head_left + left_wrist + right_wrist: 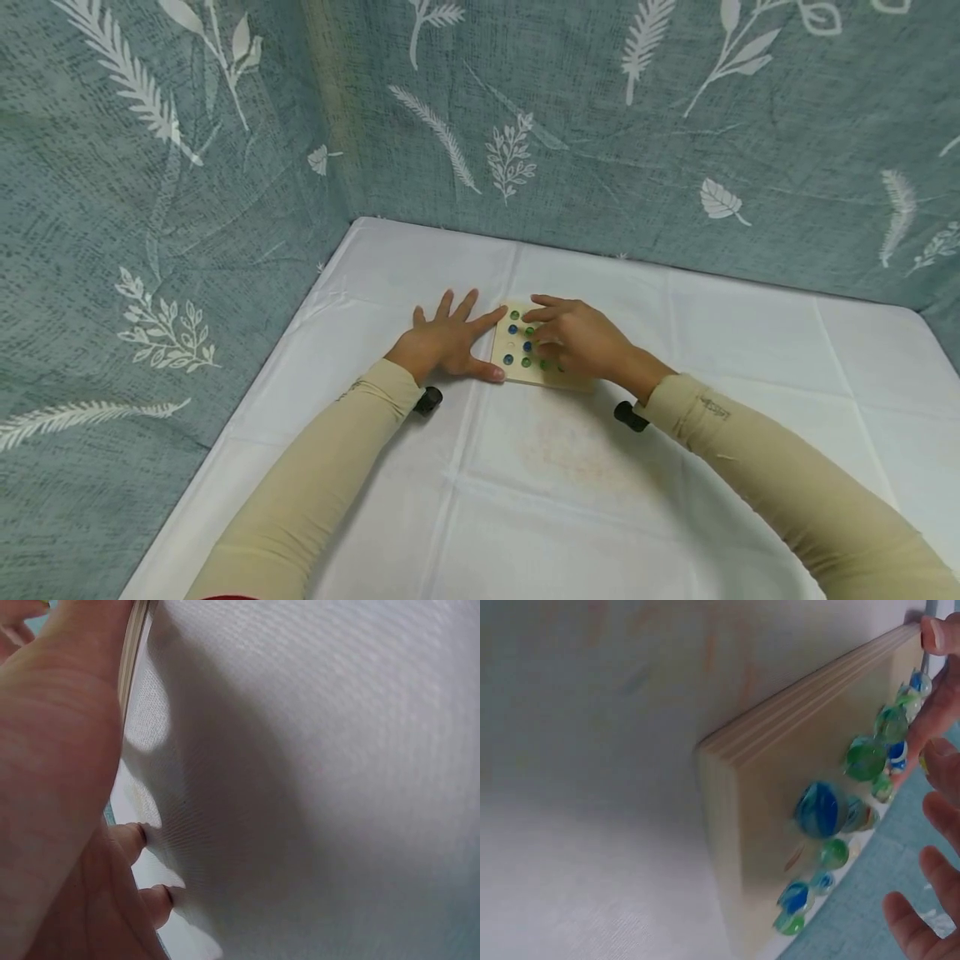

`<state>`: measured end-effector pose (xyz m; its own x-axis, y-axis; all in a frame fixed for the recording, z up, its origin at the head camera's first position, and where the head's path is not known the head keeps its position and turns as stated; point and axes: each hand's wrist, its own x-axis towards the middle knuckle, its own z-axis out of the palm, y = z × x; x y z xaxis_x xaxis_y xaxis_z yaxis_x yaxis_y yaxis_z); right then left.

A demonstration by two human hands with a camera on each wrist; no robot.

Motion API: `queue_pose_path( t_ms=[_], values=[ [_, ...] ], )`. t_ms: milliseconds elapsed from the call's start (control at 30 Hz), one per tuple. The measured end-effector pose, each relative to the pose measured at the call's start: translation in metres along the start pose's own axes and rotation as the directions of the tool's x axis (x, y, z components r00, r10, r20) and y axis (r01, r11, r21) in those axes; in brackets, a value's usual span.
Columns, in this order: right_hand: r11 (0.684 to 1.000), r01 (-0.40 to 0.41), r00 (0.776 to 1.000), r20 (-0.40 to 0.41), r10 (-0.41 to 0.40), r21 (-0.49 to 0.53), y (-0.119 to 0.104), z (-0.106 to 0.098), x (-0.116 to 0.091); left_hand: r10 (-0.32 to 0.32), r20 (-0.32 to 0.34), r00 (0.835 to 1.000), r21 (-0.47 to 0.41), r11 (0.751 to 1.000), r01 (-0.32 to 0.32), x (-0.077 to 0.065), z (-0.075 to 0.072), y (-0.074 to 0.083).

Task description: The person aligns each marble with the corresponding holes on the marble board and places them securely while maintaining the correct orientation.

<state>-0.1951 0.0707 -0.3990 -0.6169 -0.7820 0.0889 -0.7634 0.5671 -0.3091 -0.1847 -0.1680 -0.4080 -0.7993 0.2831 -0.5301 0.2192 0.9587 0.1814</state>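
A pale wooden board (551, 380) with a grid of holes lies flat on the table. Blue and green glass marbles (820, 810) sit in it in rows; a hole on its left side shows bare. My left hand (447, 337) is spread flat, palm down, with thumb and index finger against the board's left edge. Over the board's right part, my right hand (588, 342) pinches a small yellow-green marble (922, 762), mostly hidden behind the fingertip in the right wrist view. Its other fingers are spread and hide several marbles from the head view.
A white cloth (420, 517) with fold creases and a faint brownish stain (588, 454) covers the table. Blue-green leaf-print curtains (540, 150) hang along the back and left edges. Each wrist wears a dark camera (632, 416).
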Motion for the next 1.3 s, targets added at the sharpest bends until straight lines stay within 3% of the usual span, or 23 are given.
queue_pose_path(
  t_ms=[300,467,700,967,1300],
  values=[
    [0.988,0.132,0.991,-0.003,-0.132,-0.080,-0.006,0.006,0.016,0.008,-0.005,1.000,0.012,1.000,-0.008,-0.001,0.001,-0.001],
    [0.991,0.122,0.992,-0.007,-0.122,-0.064,-0.006,0.010,0.021,0.020,-0.012,1.000,0.004,1.000,-0.020,-0.001,0.002,-0.004],
    [0.976,0.185,0.983,0.007,-0.186,-0.112,-0.003,0.019,0.029,0.024,-0.007,1.000,-0.003,1.000,-0.024,-0.001,0.002,-0.005],
    [0.981,0.114,0.993,0.045,-0.108,-0.158,-0.013,0.017,0.030,0.023,-0.004,1.000,-0.002,1.000,-0.023,-0.001,0.002,-0.003],
    [0.997,0.029,0.999,0.018,-0.027,-0.070,-0.012,0.014,0.027,0.014,-0.013,1.000,0.001,1.000,-0.014,-0.002,0.002,-0.004]
  ],
)
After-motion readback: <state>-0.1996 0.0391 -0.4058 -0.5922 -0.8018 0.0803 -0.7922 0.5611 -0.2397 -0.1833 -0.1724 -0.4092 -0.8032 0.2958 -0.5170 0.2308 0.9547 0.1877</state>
